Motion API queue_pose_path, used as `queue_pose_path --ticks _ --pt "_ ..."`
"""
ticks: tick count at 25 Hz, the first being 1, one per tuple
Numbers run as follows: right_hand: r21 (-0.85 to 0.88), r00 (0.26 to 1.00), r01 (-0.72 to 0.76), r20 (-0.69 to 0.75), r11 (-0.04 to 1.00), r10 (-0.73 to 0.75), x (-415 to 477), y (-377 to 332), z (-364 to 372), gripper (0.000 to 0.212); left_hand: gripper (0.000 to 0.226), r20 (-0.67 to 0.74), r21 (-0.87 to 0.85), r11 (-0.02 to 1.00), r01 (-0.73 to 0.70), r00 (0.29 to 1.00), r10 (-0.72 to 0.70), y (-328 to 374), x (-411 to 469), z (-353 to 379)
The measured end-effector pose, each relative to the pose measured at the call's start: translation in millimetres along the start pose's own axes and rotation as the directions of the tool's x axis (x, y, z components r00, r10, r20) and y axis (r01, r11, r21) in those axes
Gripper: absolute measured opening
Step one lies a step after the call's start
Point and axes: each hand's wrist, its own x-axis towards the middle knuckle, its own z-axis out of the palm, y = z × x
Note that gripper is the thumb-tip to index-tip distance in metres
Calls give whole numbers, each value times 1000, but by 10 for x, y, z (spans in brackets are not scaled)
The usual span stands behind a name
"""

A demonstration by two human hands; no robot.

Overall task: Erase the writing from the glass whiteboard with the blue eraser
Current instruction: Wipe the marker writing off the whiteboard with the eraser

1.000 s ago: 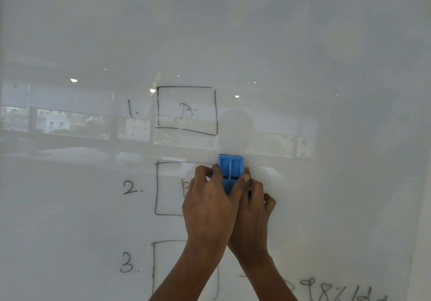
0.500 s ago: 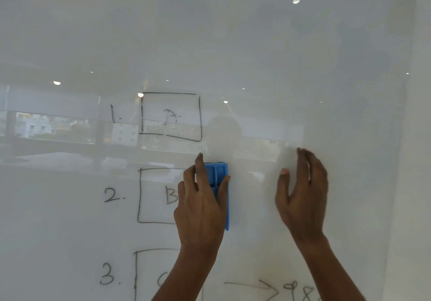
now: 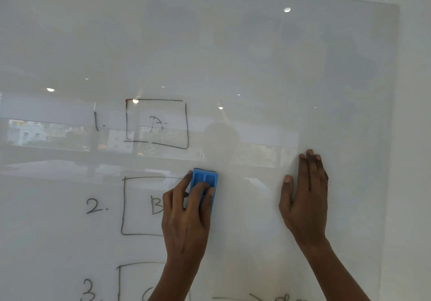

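The eraser (image 3: 204, 184) sits a touch further right against box 2 (image 3: 142, 205) than half a second ago, and the box's right side is now gone where it has passed; a second ago both hands were bunched on it. It stands upright on the board (image 3: 256, 67), long axis vertical, its ribbed blue back facing the room and a dark felt edge showing along the top. The left hand (image 3: 186, 219) clamps it from below: one fingertip lies along its left edge, two fingers press over its back, and the lower half is hidden under them. The letter B (image 3: 156, 204) shows just left of the knuckles. The right hand (image 3: 305, 198) has drifted further right since then and rests flat on bare glass, fingers straight and close together, thumb apart, holding nothing, well clear of the eraser. Box 1 (image 3: 156, 123) above is untouched; box 3 (image 3: 130, 282) and an arrow (image 3: 235, 298) run off the bottom
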Motion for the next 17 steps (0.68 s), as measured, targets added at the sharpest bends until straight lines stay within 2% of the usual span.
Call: queue_pose_path --ticks 3,7,10,15,17 --pt "6 1000 4 -11 1000 -4 -13 35 28 59 34 26 -14 1000 -13 1000 13 -41 -57 30" --pt "13 1000 9 -16 1000 -9 -23 69 38 59 56 77 -12 1000 0 997 1 -5 -144 62" --pt "9 1000 15 -13 1000 -15 -20 72 44 60 53 76 25 999 -24 997 22 -12 -162 100" --pt "9 1000 10 -5 1000 -10 -30 78 46 61 71 -12 -95 995 5 1000 -7 159 195 66" --pt "7 1000 17 -9 1000 -17 -26 85 49 61 78 -40 -95 995 -12 999 8 266 521 73"
